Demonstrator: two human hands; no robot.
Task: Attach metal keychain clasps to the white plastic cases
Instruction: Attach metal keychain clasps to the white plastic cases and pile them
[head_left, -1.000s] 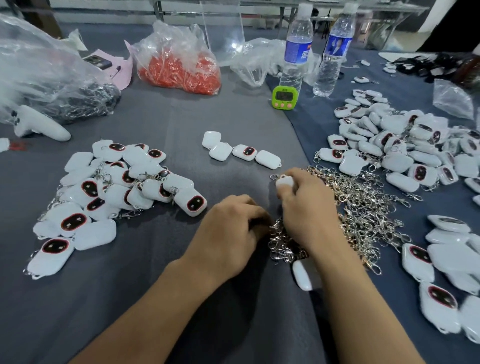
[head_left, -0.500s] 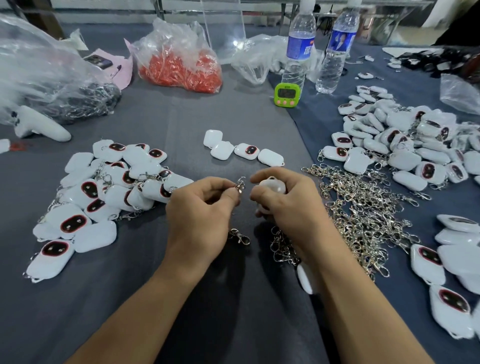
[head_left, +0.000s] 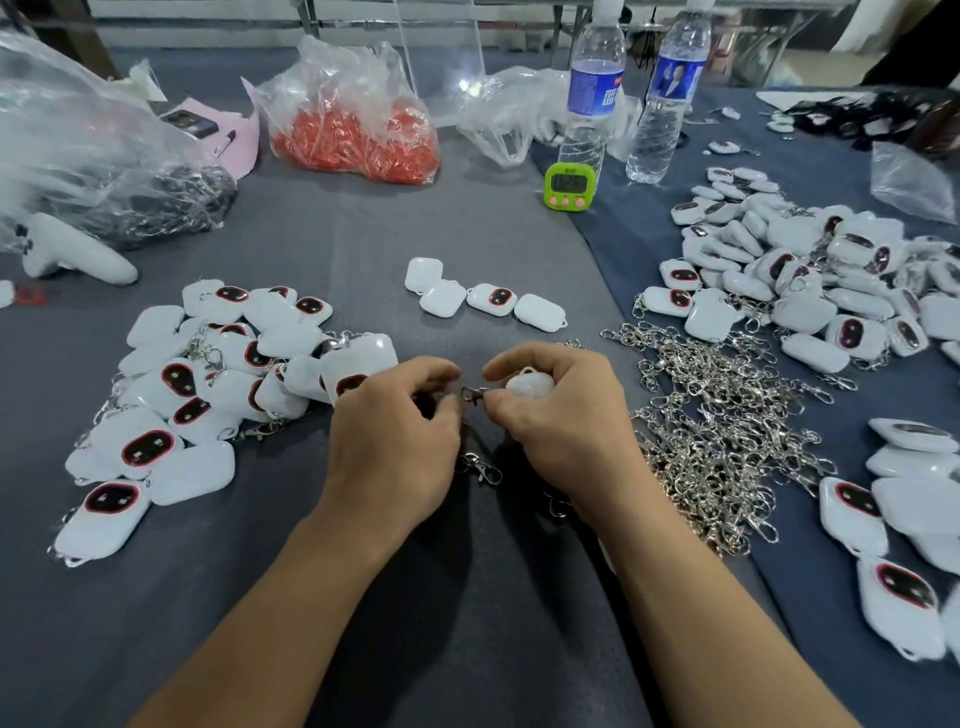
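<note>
My right hand (head_left: 561, 421) grips a white plastic case (head_left: 530, 385), its small loop pointing up. My left hand (head_left: 395, 441) pinches a metal keychain clasp (head_left: 471, 395) whose tip meets my right thumb and forefinger beside the case. The clasp's lower end (head_left: 480, 466) hangs between my hands. A heap of loose metal clasps (head_left: 722, 426) lies just right of my right hand. Left of my hands is a pile of white cases with clasps (head_left: 208, 384). More white cases (head_left: 810, 280) are heaped at the right.
A row of several white cases (head_left: 485, 299) lies beyond my hands. Farther back stand a green timer (head_left: 568, 186), two water bottles (head_left: 592, 104), a bag of red parts (head_left: 358, 135) and a large plastic bag (head_left: 78, 156) at left. A white controller (head_left: 72, 254) lies nearby.
My left hand lifted a clasp from the heap and carried it up to the case in my right hand. Both hands have since drawn closer, the clasp tip now meeting my right fingers.
</note>
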